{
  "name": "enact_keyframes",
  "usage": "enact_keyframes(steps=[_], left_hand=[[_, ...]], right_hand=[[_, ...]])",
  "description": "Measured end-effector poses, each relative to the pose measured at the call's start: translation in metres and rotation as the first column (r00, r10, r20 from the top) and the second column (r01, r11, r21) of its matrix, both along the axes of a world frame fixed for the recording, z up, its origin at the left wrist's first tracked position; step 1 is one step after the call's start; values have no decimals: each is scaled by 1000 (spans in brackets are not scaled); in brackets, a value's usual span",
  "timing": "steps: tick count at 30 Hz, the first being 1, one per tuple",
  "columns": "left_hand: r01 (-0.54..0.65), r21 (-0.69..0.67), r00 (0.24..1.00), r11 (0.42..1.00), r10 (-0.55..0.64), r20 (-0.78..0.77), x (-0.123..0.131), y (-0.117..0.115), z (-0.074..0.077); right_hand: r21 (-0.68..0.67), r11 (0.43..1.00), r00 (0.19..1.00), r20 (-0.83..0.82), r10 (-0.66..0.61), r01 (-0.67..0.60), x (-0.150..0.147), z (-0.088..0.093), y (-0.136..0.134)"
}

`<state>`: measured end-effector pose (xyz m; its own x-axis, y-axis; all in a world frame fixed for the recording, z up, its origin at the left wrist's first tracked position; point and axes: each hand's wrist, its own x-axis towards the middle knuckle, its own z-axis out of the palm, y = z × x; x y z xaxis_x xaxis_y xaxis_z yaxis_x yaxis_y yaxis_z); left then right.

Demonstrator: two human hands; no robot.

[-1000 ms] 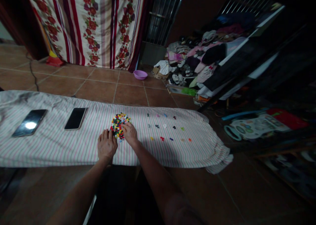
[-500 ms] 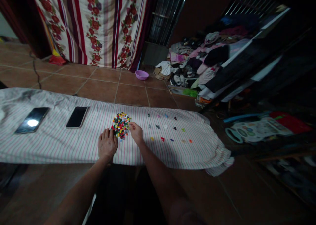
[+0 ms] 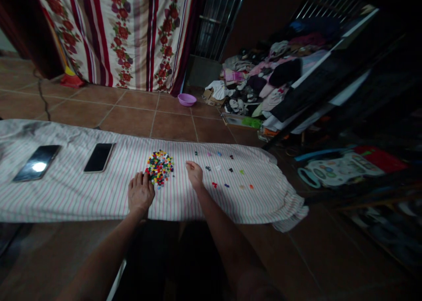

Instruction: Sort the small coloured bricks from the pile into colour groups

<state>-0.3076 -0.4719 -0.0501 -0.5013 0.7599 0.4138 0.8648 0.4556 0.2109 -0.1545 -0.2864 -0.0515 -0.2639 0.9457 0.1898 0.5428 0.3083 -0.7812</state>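
A heap of small multicoloured pieces (image 3: 160, 167) lies on a striped cloth (image 3: 99, 200). My left hand (image 3: 141, 191) rests flat beside the heap's near left edge, fingers stretched out. To the right of the heap, my right hand (image 3: 195, 174) is just above the cloth with thumb and fingers pinched; whatever is between the fingertips is too small to name. Little groups of pieces sorted by colour sit in rows farther right, among them a red group (image 3: 214, 185), a white group (image 3: 218, 167) and an orange group (image 3: 251, 186). My right hand hides part of the rows.
Two phones lie on the cloth at the left, one dark phone (image 3: 99, 157) and one reflecting a light (image 3: 38, 163). Beyond the cloth, a purple basin (image 3: 187, 100) stands on the tiled floor near a pile of clothes (image 3: 263, 76). A patterned curtain (image 3: 121, 37) hangs behind.
My right hand has moved right, from the heap's edge toward the colour groups, its fingers still pinched. My left hand stays by the heap. The whole view has shifted slightly.
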Motion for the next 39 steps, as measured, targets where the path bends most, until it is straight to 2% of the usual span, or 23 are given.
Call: enact_keyframes(steps=[3, 8, 13, 17, 23, 30, 39], left_hand=[[-1, 4, 1000, 1000, 1, 8, 0, 0, 0], [5, 4, 1000, 1000, -5, -8, 0, 0, -1], [-5, 5, 1000, 1000, 5, -19, 0, 0, 0], [-3, 2, 1000, 1000, 3, -13, 0, 0, 1], [2, 2, 1000, 1000, -2, 5, 0, -1, 1], [10, 18, 999, 1000, -11, 39, 0, -1, 2], [13, -3, 999, 1000, -13, 34, 0, -1, 4]], right_hand=[[14, 994, 992, 72, -106, 105, 21, 10, 10], [33, 988, 947, 283, -152, 149, 46, 22, 14], [55, 984, 845, 505, -175, 171, 54, 26, 8], [58, 988, 787, 599, -151, 145, 52, 24, 6], [123, 989, 811, 569, -138, 81, 46, 17, 9], [154, 985, 857, 495, -144, 77, 47, 10, 12], [143, 984, 875, 458, -159, 104, 45, 18, 7]])
